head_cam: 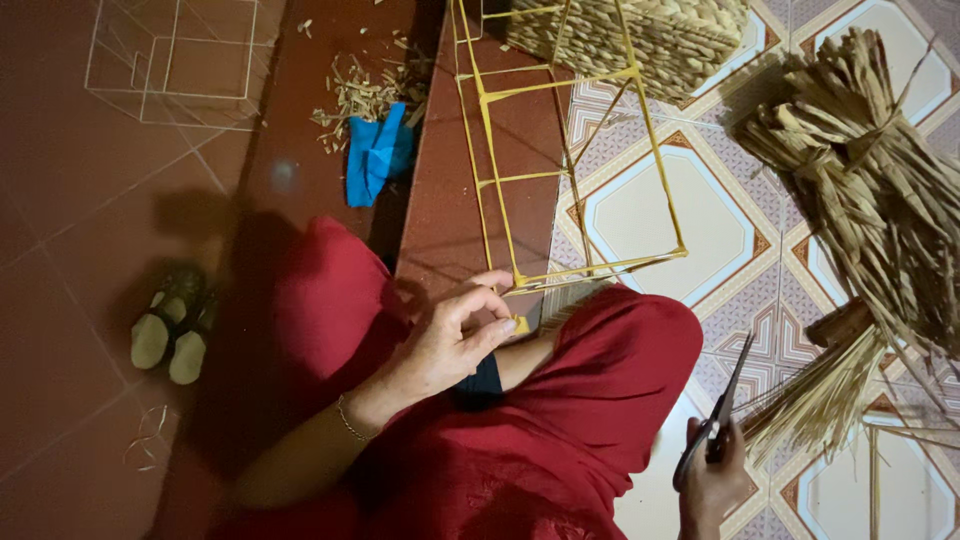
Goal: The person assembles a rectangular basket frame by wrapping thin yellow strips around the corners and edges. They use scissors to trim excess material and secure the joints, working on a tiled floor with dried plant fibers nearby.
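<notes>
Head view. Dark red tiled floor (pixel 80 250) at left, raised red-brown step (pixel 450 200) mid-frame, patterned white tiles (pixel 650 215) at right. Open floor left, beside pair of sandals (pixel 172 325); right side crowded by bundle of dried straw (pixel 880 200). Woven basket (pixel 640 35) at top edge, contents hidden. White wire frame (pixel 170 65) top left, blue cloth (pixel 375 155) among straw scraps. Left hand (pixel 450 335) pinching bottom corner of yellow wire frame (pixel 560 170), standing on step edge above red-clad knee. Right hand (pixel 715 475) closed around scissors (pixel 715 415), blades touching straw stalks.
</notes>
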`<action>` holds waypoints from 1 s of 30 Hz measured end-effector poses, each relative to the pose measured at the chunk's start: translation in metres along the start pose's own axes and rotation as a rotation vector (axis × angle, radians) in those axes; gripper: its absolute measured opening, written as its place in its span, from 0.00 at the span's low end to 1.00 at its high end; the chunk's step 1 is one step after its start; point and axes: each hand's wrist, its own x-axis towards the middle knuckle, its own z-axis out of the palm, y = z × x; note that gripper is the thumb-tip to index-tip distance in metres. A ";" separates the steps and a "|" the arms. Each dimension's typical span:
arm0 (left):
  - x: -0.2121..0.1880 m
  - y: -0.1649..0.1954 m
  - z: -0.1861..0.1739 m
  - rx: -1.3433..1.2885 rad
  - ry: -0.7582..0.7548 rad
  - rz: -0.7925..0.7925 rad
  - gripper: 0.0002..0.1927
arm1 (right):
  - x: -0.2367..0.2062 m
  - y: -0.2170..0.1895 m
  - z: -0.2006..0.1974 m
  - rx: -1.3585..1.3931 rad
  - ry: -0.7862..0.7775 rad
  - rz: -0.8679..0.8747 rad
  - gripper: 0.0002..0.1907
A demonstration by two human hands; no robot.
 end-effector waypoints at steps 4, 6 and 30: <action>0.000 -0.001 0.002 -0.184 -0.050 -0.259 0.07 | -0.017 0.032 -0.004 -0.427 0.014 0.047 0.30; 0.000 -0.003 0.006 -0.141 -0.039 -0.211 0.07 | -0.017 0.038 -0.007 -0.423 -0.106 0.076 0.31; -0.006 0.023 0.017 -0.025 -0.085 -0.110 0.05 | 0.133 -0.198 0.037 0.468 -0.386 -0.306 0.26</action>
